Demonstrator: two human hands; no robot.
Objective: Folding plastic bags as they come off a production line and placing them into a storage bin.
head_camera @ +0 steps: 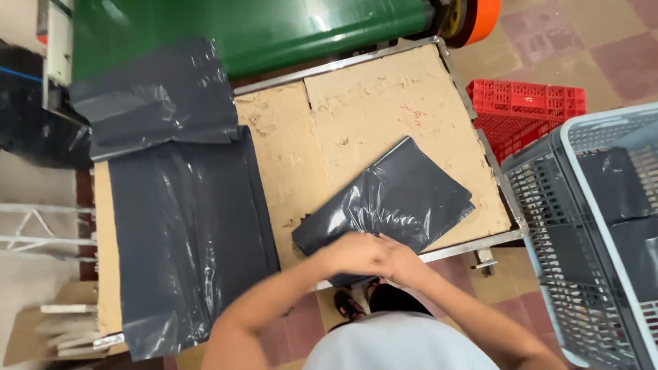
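- Down at the near edge of the worn brown fibreboard tabletop [384,103], both hands are meeting over a folded dark grey plastic bag [391,199].
- The left hand [356,255] is curling over the bag's near corner, and the right hand [403,262] is pressing against it from the right; both are grasping that corner of the bag, though the fingers themselves are hidden.
- The folded bag is lying tilted, its far corner pointing toward the right edge of the tabletop, its near corner overhanging the metal rim.
- A wide flat sheet of dark grey plastic [188,240] is covering the left part of the tabletop, running off the near left corner.
- A second crumpled dark plastic piece [154,96] is sitting on the far left corner, overlapping the sheet.
- A large green roll [253,27] is lying beyond the far edge.
- A red plastic crate [524,113] is standing on the tiled floor past the right edge, and a grey lattice basket [589,226], holding dark bags, is standing nearer on the right.
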